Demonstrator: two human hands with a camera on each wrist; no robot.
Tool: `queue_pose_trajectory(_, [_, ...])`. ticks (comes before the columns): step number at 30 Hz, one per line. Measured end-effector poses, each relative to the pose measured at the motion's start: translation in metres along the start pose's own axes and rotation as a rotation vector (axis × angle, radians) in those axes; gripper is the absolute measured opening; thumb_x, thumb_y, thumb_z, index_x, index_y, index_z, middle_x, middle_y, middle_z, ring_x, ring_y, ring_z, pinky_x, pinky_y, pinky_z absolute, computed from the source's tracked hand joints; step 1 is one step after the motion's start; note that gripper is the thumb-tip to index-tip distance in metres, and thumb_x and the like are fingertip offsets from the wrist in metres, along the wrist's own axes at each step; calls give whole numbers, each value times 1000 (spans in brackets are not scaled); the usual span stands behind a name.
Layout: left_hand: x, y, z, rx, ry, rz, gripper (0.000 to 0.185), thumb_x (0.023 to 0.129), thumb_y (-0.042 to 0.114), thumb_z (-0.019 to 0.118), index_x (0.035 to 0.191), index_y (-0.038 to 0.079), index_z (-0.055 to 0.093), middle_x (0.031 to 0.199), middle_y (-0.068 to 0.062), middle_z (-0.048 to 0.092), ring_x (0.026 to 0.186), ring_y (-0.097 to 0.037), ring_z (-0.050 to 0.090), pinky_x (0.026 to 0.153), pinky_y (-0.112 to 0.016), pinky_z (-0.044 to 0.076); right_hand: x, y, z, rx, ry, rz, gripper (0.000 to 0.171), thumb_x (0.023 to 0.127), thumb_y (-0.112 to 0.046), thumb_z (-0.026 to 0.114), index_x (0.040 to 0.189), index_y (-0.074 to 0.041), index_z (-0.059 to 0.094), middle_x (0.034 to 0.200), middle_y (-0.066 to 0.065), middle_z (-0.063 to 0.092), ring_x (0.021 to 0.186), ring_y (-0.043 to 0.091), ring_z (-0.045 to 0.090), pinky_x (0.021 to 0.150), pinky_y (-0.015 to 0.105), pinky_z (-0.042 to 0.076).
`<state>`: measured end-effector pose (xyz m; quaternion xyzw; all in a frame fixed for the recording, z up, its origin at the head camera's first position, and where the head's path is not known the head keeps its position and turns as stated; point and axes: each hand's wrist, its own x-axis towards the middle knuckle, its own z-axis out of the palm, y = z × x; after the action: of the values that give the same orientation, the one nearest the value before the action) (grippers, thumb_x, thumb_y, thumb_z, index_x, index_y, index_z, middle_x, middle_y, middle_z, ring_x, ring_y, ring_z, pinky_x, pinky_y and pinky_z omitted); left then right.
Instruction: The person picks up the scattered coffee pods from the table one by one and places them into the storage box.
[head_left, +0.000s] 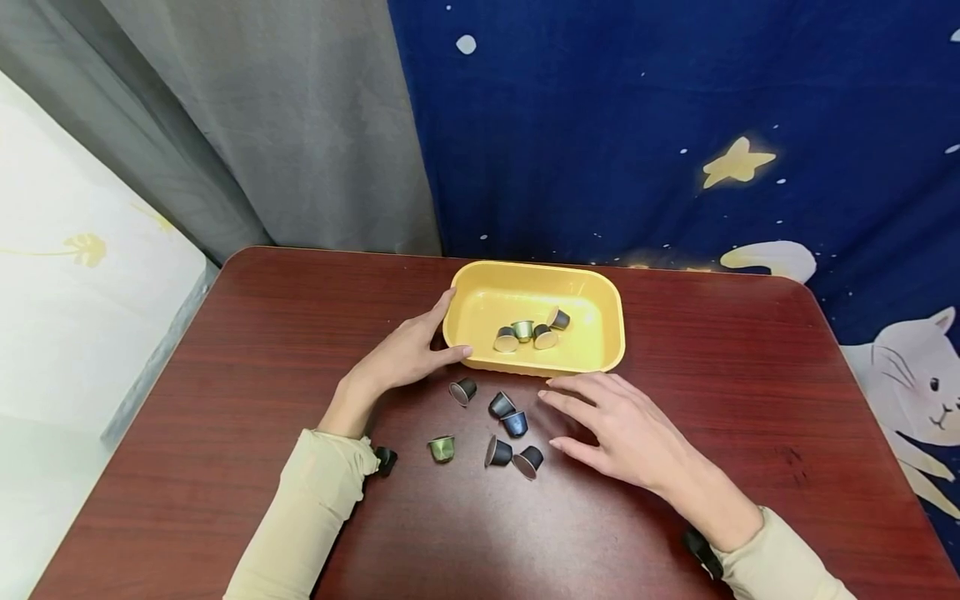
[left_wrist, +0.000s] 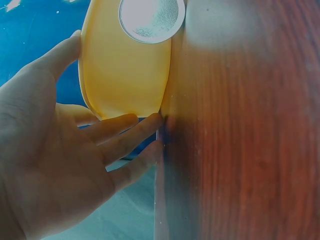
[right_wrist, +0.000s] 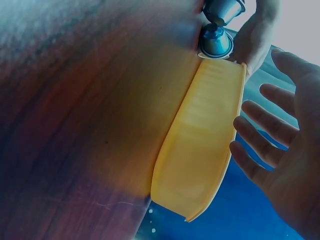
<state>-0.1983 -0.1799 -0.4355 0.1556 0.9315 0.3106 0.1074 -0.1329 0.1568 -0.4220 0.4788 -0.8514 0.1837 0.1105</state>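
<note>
Four capsules (head_left: pixel 531 330) already lie in the yellow tray (head_left: pixel 611 317); six loose capsules (head_left: pixel 504 429) wait on the counter (head_left: pixel 225 350) at its 6 o'clock. The left hand (head_left: pixel 405 354) steadies the tray's 9 o'clock rim, fingers straight; the right hand (head_left: pixel 622 425) hovers spread, empty, just beside the loose ones.

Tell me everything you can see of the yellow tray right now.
The yellow rectangular tray looks like smooth plastic, shallow, with rounded corners and a rolled rim. It sits flat and upright on the dark red wooden table, near the far edge. Four small coffee capsules lie clustered inside it, left of centre, tipped on their sides. The left hand rests against its left end, thumb on the near corner. The right hand hovers open just in front of it, not touching.
</note>
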Motion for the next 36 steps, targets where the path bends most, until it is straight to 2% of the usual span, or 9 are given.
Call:
queue_pose_trajectory(9, [1, 0, 0, -1, -1, 5, 101, 90, 64, 60, 161, 21, 3, 162, -5, 23, 143, -23, 34, 115, -43, 32, 0, -5, 4, 36, -56, -4, 51, 88, -39, 73, 133, -18, 65, 132, 2, 62, 122, 20, 54, 102, 42, 42])
queue_pose_trajectory(21, [1, 0, -1, -5, -4, 3, 101, 89, 66, 59, 161, 21, 2, 163, -4, 21, 143, -23, 34, 115, -43, 32, -4, -9, 18, 51, -58, -36, 49, 83, -42, 79, 125, -17, 70, 119, -4, 65, 108, 14, 57, 94, 36, 47])
queue_pose_trajectory(36, [0, 0, -1, -10, -11, 1, 102, 90, 65, 59, 161, 21, 2, 163, -5, 21, 143, -23, 34, 114, -44, 32, -2, -16, 26, 78, -104, -56, 43, 87, -46, 75, 119, -18, 72, 117, -3, 66, 108, 13, 59, 94, 37, 49])
